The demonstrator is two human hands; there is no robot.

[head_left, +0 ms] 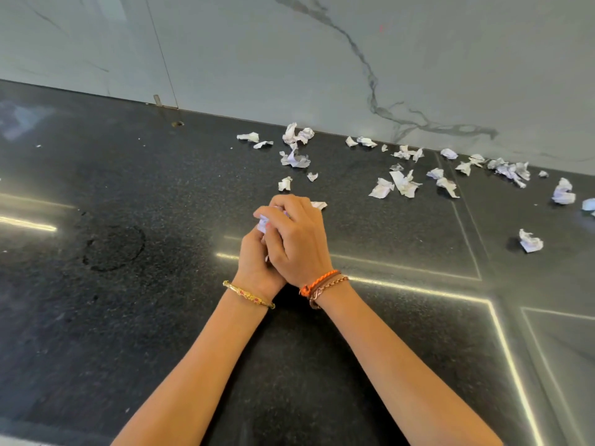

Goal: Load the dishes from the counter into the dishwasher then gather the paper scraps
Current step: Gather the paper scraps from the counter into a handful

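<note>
Both hands' fingers point(273, 220) curled round paper wad point(263, 223); scraps point(404, 183) on counter point(161, 188).

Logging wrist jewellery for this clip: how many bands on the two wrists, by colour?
Gold bangle, left wrist: 1
Orange braided band, right wrist: 1
Brown cord, right wrist: 1
Copper-coloured chain, right wrist: 1
Total: 4
Left hand and right hand together grip a paper wad.

Head view looks steeply down, close over the counter point(128, 194).
</note>
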